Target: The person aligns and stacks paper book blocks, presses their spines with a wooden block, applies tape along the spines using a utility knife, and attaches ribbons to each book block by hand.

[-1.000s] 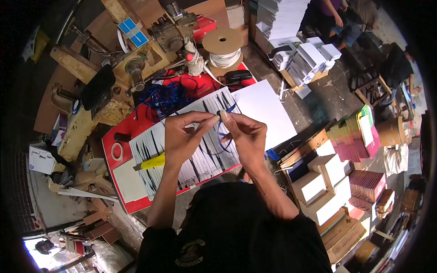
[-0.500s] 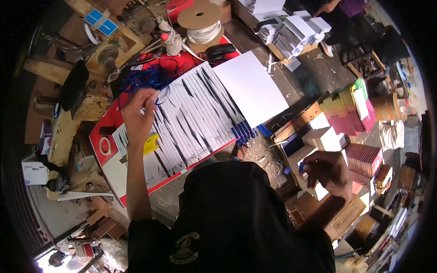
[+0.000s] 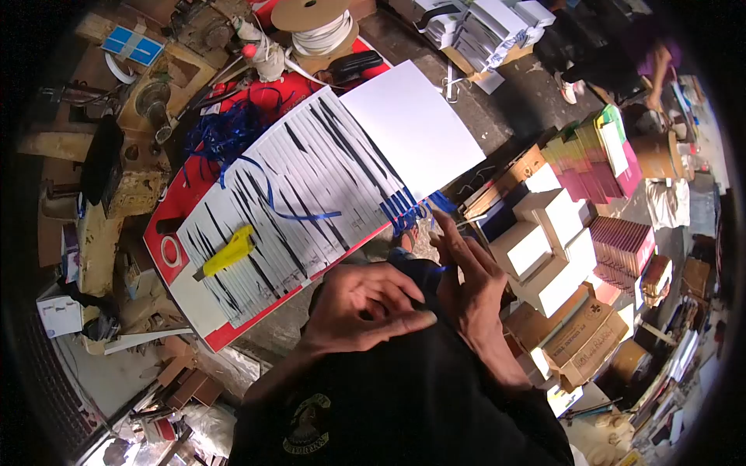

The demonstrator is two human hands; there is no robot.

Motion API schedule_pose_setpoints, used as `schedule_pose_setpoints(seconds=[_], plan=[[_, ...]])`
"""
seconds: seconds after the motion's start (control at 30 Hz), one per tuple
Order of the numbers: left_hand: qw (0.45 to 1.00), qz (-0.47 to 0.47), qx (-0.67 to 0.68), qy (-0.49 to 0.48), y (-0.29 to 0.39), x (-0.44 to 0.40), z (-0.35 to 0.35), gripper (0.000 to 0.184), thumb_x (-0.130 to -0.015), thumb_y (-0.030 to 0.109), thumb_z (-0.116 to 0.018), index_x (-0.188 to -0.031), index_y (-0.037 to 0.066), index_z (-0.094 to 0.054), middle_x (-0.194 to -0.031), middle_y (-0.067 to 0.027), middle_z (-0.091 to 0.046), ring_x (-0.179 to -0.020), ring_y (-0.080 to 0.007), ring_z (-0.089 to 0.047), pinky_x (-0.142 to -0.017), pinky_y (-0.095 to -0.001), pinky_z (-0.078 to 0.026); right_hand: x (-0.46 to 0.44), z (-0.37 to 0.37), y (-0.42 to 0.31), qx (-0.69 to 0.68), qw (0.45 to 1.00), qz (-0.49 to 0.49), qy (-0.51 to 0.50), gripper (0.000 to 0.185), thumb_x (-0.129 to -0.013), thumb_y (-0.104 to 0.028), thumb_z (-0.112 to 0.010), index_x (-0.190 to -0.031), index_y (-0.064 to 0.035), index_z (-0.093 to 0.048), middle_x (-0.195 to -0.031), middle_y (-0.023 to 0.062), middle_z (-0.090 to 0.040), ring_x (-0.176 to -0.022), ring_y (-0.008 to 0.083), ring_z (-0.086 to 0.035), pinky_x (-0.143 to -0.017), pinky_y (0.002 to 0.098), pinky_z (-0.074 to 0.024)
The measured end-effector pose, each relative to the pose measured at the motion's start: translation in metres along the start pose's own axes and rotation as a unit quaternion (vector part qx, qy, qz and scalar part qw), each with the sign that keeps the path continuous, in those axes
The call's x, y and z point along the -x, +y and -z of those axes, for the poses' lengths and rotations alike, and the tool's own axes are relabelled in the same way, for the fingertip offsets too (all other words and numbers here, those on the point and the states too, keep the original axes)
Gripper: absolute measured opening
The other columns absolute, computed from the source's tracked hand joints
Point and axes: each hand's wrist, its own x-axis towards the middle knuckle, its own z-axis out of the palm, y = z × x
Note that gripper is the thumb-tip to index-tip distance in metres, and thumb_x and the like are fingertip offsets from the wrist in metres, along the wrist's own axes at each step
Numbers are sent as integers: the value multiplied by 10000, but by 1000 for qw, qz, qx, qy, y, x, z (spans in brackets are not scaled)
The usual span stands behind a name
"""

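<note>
Both of my hands are close together in front of my dark shirt, below the table's front edge. My left hand has loosely curved fingers that stand apart, with nothing visible in them. My right hand is bent, its index finger raised, and a small bit of blue shows at its fingers. On the red table lies a row of white paper stacks with dark strips between them. A loose blue ribbon curves over the stacks. Short blue ribbon ends stick out at their right front corner.
A yellow cutter lies on the stacks. Behind them are a blue ribbon tangle, a cord spool and a machine. A white sheet covers the table's right end. Boxes stand right; another person is at upper right.
My left hand has left the ribbon, which now lies across the stacks, and moved down toward my body. My right hand has come in from the right beside it. The view has shifted.
</note>
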Motion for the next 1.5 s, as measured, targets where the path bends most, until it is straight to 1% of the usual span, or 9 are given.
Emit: schedule_pose_setpoints(seconds=[0.03,0.3,0.6,0.73,0.9,1.03,1.3,1.4,1.5], plan=[[995,93,21,-9,4,-2,-8,350,-870,60,-744,-1145,-90,-589,-958,-188,-702,-733,-160,-703,-559,-249,-577,-1,-1,1,30,999,14,13,603,-795,200,-573,-1348,-36,-613,-813,143,-672,-677,197,-634,-696,339,-566],[970,47,208,118,-22,-19,-10,421,-872,199,-795,-1173,-33,-613,-877,-131,-712,-718,-182,-719,-500,-266,-579,-3,4,10,44,995,70,-64,716,-757,99,-646,-1435,-99,-531,-875,143,-639,-738,289,-639,-654,405,-527],[992,-51,-16,118,-33,-3,12,95,-912,-6,-699,-984,-68,-689,-790,-108,-695,-686,-117,-692,-574,-237,-566,13,5,20,18,975,-55,-215,651,-751,102,-633,-1373,-79,-573,-1066,209,-660,-976,383,-651,-805,437,-534],[989,-60,-49,125,-26,0,20,60,-918,-18,-686,-957,-61,-698,-751,-98,-687,-665,-111,-685,-572,-230,-555,8,0,23,9,974,12,-225,623,-757,95,-629,-1359,-50,-566,-1101,233,-647,-1063,419,-615,-876,453,-518],[986,-1,-130,105,-21,-1,4,408,-837,107,-813,-1162,-52,-624,-942,-128,-713,-774,-137,-720,-638,-247,-597,9,-2,24,119,960,82,-239,623,-770,2,-681,-1352,70,-468,-1122,290,-617,-1092,488,-568,-975,508,-457],[992,95,-41,76,-23,-9,-5,676,-705,112,-914,-1244,-8,-524,-1057,-105,-687,-974,-177,-700,-775,-330,-594,11,-12,25,117,960,18,-252,618,-789,-84,-725,-1315,95,-455,-1158,316,-590,-1119,486,-554,-991,506,-448],[988,10,44,148,-40,-8,-13,231,-847,65,-797,-1029,-11,-678,-850,-98,-717,-784,-131,-721,-662,-256,-612,27,-31,34,260,938,25,-230,469,-928,-115,-538,-1322,119,-443,-1204,317,-575,-1114,449,-575,-989,454,-472],[989,26,-2,147,-36,-8,-5,128,-905,45,-724,-992,-45,-696,-865,-113,-715,-761,-132,-718,-654,-257,-612,22,-29,28,209,948,-43,-234,514,-885,-97,-604,-1328,116,-455,-1231,319,-557,-1170,437,-562,-1029,447,-459],[986,-51,-121,105,-27,-4,13,96,-917,-11,-673,-986,-73,-698,-874,-134,-715,-775,-158,-728,-631,-264,-599,6,-6,14,117,956,-6,-269,599,-820,-77,-746,-1363,20,-513,-1270,220,-582,-1033,360,-631,-846,418,-556]])
